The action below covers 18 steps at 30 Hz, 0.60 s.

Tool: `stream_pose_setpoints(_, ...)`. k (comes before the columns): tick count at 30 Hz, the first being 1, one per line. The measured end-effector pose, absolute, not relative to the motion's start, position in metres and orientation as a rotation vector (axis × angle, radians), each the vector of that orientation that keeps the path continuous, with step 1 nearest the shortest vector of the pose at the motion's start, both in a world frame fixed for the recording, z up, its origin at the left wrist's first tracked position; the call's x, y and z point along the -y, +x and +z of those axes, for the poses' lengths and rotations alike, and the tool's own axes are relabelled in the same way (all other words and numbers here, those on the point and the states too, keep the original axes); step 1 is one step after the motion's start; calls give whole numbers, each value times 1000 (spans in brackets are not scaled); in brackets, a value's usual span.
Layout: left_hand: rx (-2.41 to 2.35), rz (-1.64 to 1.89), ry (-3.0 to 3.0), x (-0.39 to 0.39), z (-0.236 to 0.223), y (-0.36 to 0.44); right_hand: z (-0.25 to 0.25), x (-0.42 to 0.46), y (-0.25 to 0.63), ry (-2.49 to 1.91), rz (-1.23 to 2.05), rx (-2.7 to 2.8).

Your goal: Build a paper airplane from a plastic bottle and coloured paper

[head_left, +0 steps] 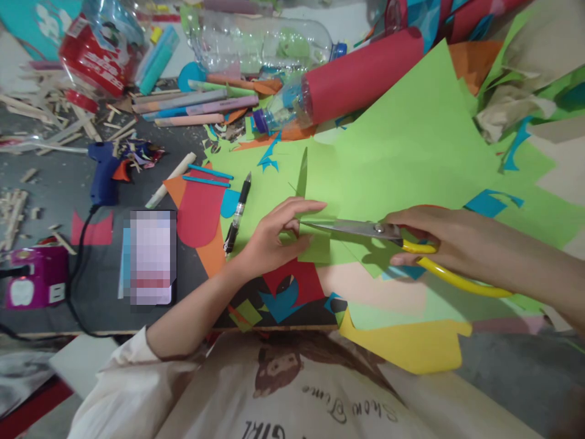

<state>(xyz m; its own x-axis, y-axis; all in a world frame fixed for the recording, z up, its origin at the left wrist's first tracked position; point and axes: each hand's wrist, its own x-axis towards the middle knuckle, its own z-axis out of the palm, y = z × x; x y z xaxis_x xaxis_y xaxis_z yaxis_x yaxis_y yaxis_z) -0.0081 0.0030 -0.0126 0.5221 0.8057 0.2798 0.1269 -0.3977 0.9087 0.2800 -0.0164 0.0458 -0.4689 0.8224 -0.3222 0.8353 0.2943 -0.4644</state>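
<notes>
Nearest us, we see yellow paper (pixel 411 347) at the edge of the table (pixel 105 274), with red and blue scraps (pixel 292 289) to its left. Just beyond, our right hand (pixel 425 228) grips the yellow-handled scissors (pixel 361 228), whose blades point left over the big green sheet (pixel 393 140). Our left hand (pixel 278 235) is half curled, thumb and index finger parted around the blade tips; we cannot tell whether it pinches the upright green sliver (pixel 302 174) beside it. Left of that hand lie a black pen (pixel 238 210) and, farther left, a phone (pixel 153 256). Farther out, a blue glue gun (pixel 104 174) rests at left, and markers (pixel 196 107) lie in a bunch. Beyond, we see a bottle wrapped in red paper (pixel 365 76) and a clear bottle (pixel 265 46) lying on its side.
</notes>
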Motion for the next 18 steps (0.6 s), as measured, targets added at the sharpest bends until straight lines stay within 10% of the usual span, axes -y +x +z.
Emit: stream_pose_setpoints(18, -822, 948, 1807, -3, -13, -8, 40, 20, 291, 1600, -621, -2633)
